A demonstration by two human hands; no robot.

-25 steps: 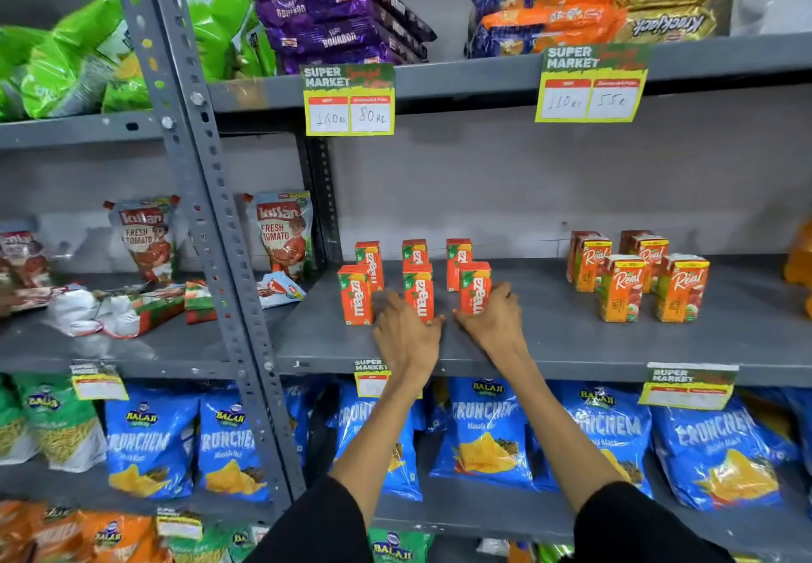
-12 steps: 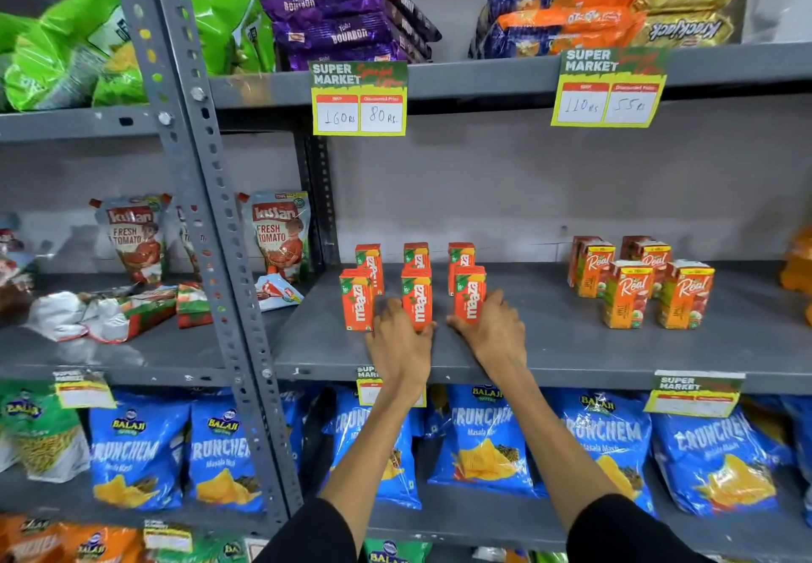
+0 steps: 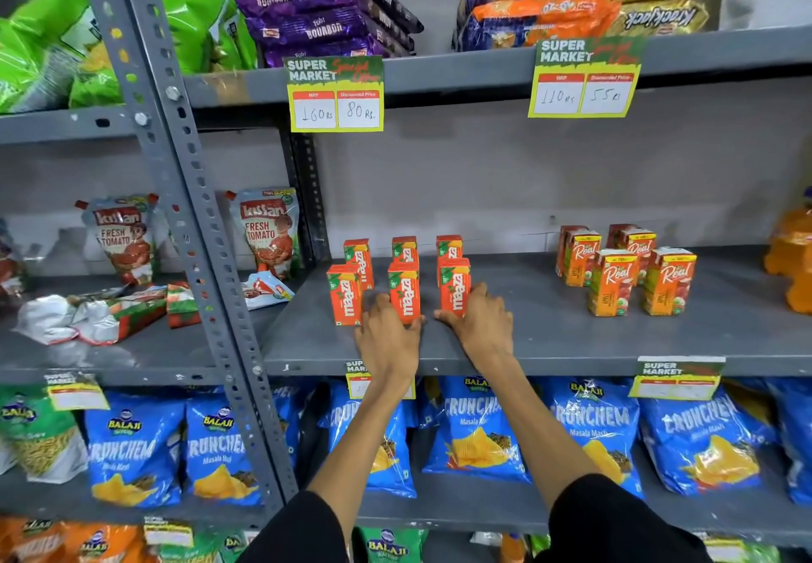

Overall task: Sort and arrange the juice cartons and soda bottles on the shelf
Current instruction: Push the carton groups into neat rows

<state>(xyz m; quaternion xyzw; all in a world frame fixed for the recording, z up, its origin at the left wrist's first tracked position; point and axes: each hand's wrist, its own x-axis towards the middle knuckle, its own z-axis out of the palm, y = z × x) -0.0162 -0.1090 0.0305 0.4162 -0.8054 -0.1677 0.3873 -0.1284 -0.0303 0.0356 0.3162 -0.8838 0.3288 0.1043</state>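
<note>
Hands: left hand (image 3: 389,338) and right hand (image 3: 481,325) rest palm-down on the shelf (image 3: 549,343), bare forearms, black sleeves.
Left hand state: fingers loosely curled round the foot of the middle front carton (image 3: 404,292), thumb at its right side, fingers at its left.
Right hand state: fingers flat and close together against the right side of the right front carton (image 3: 454,286), thumb at its base.
Shelf: flat grey painted metal, matt, with perforated angle-iron uprights.
Maaza cartons: six small rectangular card boxes, orange-red with green corner and white lettering, upright in two rows of three near the shelf's left end; the front row stands just behind the hands, back from the front edge.
Left front carton (image 3: 345,294): just left of the left hand; contact unclear.
Real cartons (image 3: 624,270): orange boxes, glossy, grouped toward the shelf's right end, well apart from both hands.
Bottles (image 3: 791,250): orange, at the far right edge, partly cut off.
</note>
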